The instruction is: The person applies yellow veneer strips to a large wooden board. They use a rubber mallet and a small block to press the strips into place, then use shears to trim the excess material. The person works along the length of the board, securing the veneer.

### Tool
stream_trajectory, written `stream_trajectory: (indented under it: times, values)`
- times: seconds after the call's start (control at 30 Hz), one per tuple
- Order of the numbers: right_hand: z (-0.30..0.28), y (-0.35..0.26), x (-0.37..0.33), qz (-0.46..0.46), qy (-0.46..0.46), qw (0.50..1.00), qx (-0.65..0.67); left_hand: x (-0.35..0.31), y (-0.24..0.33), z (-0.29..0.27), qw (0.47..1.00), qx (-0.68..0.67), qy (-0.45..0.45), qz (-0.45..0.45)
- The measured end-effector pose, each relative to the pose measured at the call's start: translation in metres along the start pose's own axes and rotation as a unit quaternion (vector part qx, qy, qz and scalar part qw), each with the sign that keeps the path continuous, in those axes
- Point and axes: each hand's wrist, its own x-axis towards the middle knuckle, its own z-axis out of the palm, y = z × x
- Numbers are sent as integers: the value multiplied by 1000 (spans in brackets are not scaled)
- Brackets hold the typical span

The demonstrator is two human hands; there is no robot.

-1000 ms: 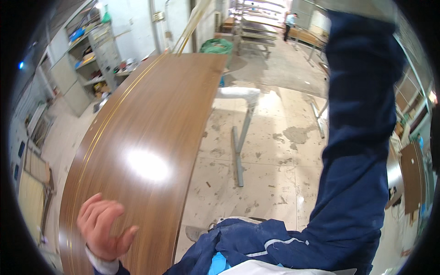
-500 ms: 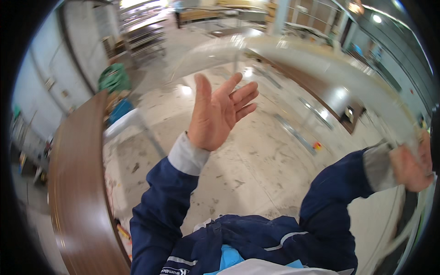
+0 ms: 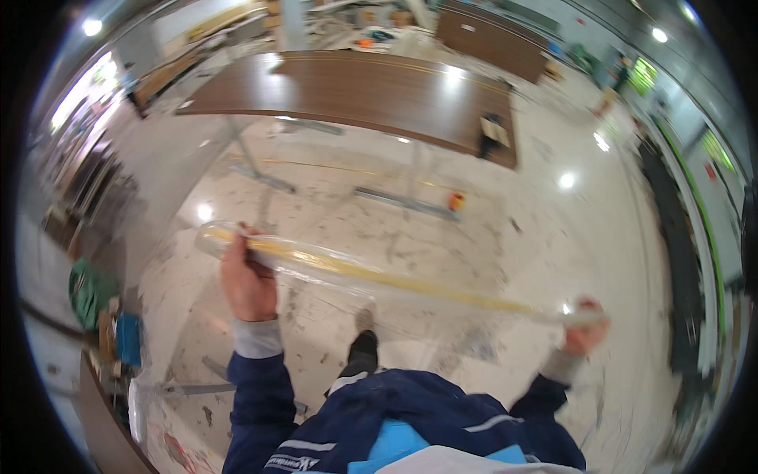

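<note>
Stretched across in front of me is a long, thin piece wrapped in clear plastic film (image 3: 379, 274), with a yellowish strip showing inside it. My left hand (image 3: 250, 280) is closed round it near its left end. At the other end my right hand (image 3: 584, 328) grips it; that hand is somewhat blurred. The piece slopes down a little toward the right. Beyond it stands a large brown panel (image 3: 347, 87) on metal legs, with a small dark and tan object (image 3: 493, 134) on its right end.
A metal floor foot (image 3: 407, 203) with a red-and-yellow thing (image 3: 456, 201) lies under the panel. At left are a green bag (image 3: 91, 292), a blue box (image 3: 128, 340) and another brown panel (image 3: 110, 419). Dark long stock (image 3: 679, 268) lines the right side. Another person (image 3: 616, 79) is far right.
My view has turned right toward the large panel. My left hand, open and free before, now holds the wrapped piece. My right hand has come inward from the far right, still gripping.
</note>
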Motion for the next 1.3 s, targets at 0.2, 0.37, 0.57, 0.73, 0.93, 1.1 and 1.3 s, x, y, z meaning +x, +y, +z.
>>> stream_trajectory:
  times: [0.2, 0.37, 0.57, 0.73, 0.93, 1.1, 1.3]
  values:
    - [123, 89, -1, 279, -69, 950, 118, 156, -39, 10, 995, 75, -61, 39]
    - [205, 75, 39, 291, -83, 948, 96, 326, -76, 35, 979, 181, -62, 66]
    - [317, 85, 82, 271, -100, 953, 95, 531, -128, 64, 942, 301, -79, 123]
    - [416, 77, 117, 223, -123, 950, 179, 654, -148, 87, 950, 286, -74, 105]
    - [469, 5, 192, 453, -226, 730, 460, 779, -166, 92, 942, 319, -46, 88]
    - [526, -92, 230, 427, -327, 721, 438, 873, -201, 46, 898, 433, -29, 79]
    - [603, -206, 248, 665, -128, 456, 578, 982, -266, -78, 947, 306, 100, 9]
